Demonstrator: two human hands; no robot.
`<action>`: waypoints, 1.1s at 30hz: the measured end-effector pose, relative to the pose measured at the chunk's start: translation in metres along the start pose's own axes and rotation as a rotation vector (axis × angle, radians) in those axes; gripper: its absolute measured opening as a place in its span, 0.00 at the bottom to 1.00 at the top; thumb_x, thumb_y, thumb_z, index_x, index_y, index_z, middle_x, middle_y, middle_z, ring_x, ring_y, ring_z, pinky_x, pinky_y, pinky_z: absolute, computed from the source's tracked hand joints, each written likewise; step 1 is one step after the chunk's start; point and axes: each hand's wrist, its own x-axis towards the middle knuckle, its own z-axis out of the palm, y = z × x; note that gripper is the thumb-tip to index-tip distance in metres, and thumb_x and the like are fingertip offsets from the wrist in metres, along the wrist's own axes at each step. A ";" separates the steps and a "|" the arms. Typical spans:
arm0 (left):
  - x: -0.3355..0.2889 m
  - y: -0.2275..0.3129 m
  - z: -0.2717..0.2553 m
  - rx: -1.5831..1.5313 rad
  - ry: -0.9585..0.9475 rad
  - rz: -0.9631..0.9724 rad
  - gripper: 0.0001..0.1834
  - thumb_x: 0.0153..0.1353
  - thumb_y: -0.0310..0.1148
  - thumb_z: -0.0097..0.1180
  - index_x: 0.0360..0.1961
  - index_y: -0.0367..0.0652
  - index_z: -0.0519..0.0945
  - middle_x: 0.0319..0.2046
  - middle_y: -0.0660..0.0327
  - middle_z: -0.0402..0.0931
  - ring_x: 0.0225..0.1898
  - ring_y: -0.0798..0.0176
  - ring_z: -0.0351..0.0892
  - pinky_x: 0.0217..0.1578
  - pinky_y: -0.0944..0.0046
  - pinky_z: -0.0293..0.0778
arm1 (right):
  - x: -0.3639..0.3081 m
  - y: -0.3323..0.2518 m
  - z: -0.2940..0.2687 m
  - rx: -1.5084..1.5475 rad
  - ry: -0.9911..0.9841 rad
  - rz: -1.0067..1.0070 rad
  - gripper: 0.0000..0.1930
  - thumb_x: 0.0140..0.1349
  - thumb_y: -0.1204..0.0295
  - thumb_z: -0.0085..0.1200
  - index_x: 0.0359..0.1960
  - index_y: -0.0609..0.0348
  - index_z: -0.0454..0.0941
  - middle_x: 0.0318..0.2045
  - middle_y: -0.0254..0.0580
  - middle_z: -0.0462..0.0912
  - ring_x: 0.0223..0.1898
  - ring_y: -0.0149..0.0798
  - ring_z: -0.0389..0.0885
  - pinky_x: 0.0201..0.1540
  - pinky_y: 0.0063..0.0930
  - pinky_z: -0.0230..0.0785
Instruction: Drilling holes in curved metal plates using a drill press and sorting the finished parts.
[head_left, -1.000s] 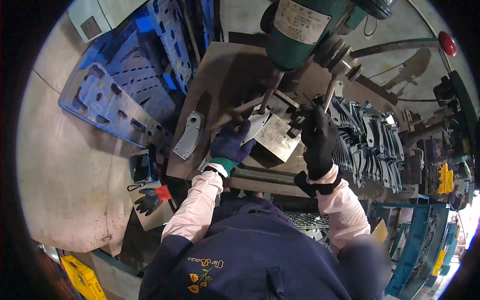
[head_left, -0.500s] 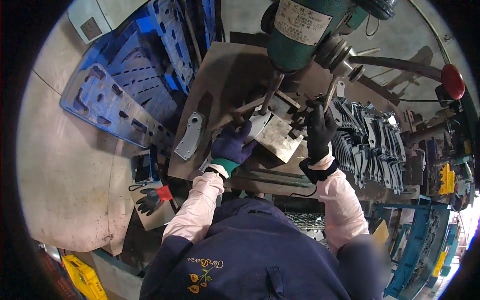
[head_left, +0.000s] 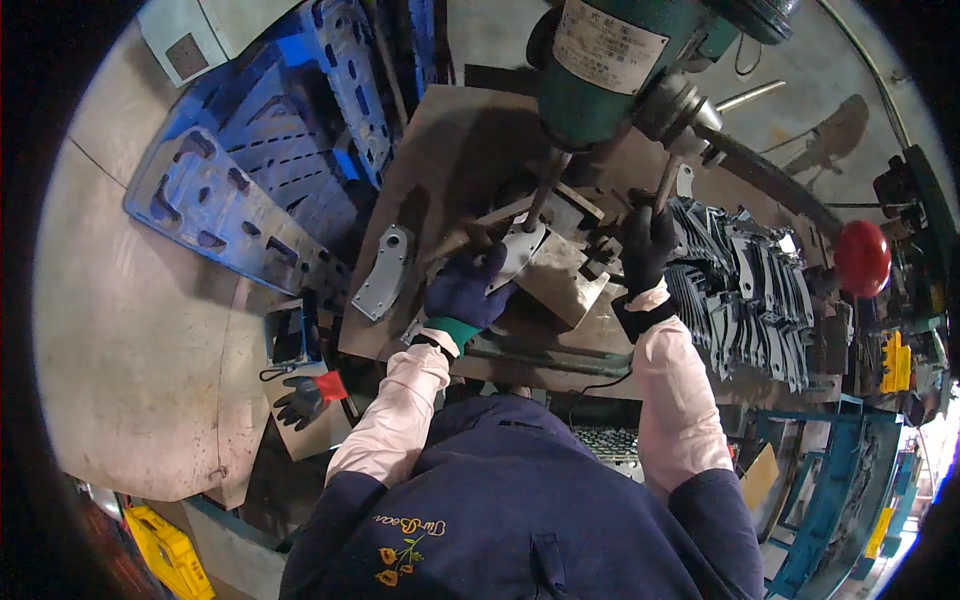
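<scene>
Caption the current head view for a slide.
Left grip on a plate beneath the drill press, right grip on its lever, grey parts lined up at right.

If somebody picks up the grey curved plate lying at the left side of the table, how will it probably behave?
The curved plate looks metallic, so it is probably stiff, not floppy. It lies flat on the table, so rolling or tipping seems unlikely. Its smooth-looking face might be somewhat slippery.
</scene>
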 end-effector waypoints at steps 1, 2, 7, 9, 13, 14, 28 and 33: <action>-0.001 -0.001 0.001 0.009 -0.011 -0.016 0.36 0.53 0.49 0.62 0.65 0.62 0.67 0.56 0.52 0.73 0.53 0.43 0.74 0.52 0.48 0.72 | 0.002 0.000 0.001 -0.016 0.002 0.030 0.11 0.70 0.71 0.46 0.45 0.62 0.80 0.22 0.24 0.72 0.23 0.18 0.66 0.25 0.17 0.61; -0.002 -0.002 0.001 0.018 -0.021 -0.032 0.36 0.53 0.49 0.62 0.64 0.62 0.67 0.57 0.53 0.73 0.53 0.44 0.74 0.53 0.49 0.72 | 0.004 0.003 0.001 -0.020 0.001 -0.011 0.10 0.68 0.72 0.48 0.43 0.63 0.80 0.22 0.28 0.74 0.22 0.21 0.69 0.25 0.19 0.63; -0.005 -0.003 0.004 0.003 0.021 -0.017 0.37 0.52 0.50 0.61 0.64 0.62 0.67 0.54 0.52 0.73 0.55 0.45 0.72 0.51 0.49 0.72 | 0.015 0.027 -0.006 -0.134 0.033 -0.199 0.08 0.66 0.75 0.51 0.39 0.64 0.81 0.21 0.37 0.78 0.22 0.29 0.76 0.25 0.27 0.67; -0.004 -0.004 0.004 -0.025 0.017 -0.016 0.36 0.52 0.50 0.62 0.64 0.62 0.68 0.54 0.51 0.73 0.55 0.45 0.72 0.51 0.49 0.72 | 0.018 0.031 -0.008 -0.205 0.038 -0.214 0.08 0.66 0.74 0.50 0.39 0.63 0.81 0.21 0.40 0.79 0.22 0.30 0.77 0.25 0.27 0.68; -0.004 -0.008 0.007 -0.065 0.043 0.007 0.35 0.51 0.50 0.62 0.63 0.61 0.69 0.54 0.51 0.73 0.54 0.44 0.73 0.51 0.49 0.73 | 0.024 0.037 -0.009 -0.248 0.029 -0.240 0.10 0.67 0.71 0.49 0.39 0.63 0.82 0.21 0.44 0.80 0.22 0.34 0.78 0.26 0.30 0.69; -0.005 -0.010 0.009 -0.072 0.055 0.015 0.35 0.51 0.50 0.62 0.62 0.61 0.69 0.54 0.51 0.73 0.54 0.44 0.73 0.51 0.48 0.72 | 0.026 0.038 -0.009 -0.220 -0.006 -0.228 0.09 0.67 0.72 0.49 0.41 0.63 0.81 0.22 0.37 0.77 0.23 0.30 0.74 0.26 0.25 0.66; -0.005 0.001 -0.002 0.094 -0.074 -0.099 0.34 0.55 0.55 0.58 0.63 0.64 0.68 0.56 0.49 0.71 0.53 0.43 0.74 0.49 0.46 0.74 | 0.175 0.097 -0.063 -0.793 -0.062 -0.585 0.16 0.61 0.67 0.49 0.48 0.60 0.72 0.34 0.56 0.80 0.31 0.57 0.79 0.31 0.47 0.73; -0.008 -0.002 0.000 0.087 -0.076 -0.063 0.34 0.56 0.56 0.56 0.63 0.55 0.69 0.57 0.52 0.72 0.55 0.42 0.73 0.52 0.44 0.71 | 0.190 0.078 -0.069 -1.075 -0.104 -0.625 0.30 0.62 0.61 0.51 0.57 0.69 0.53 0.40 0.67 0.75 0.36 0.63 0.77 0.39 0.54 0.71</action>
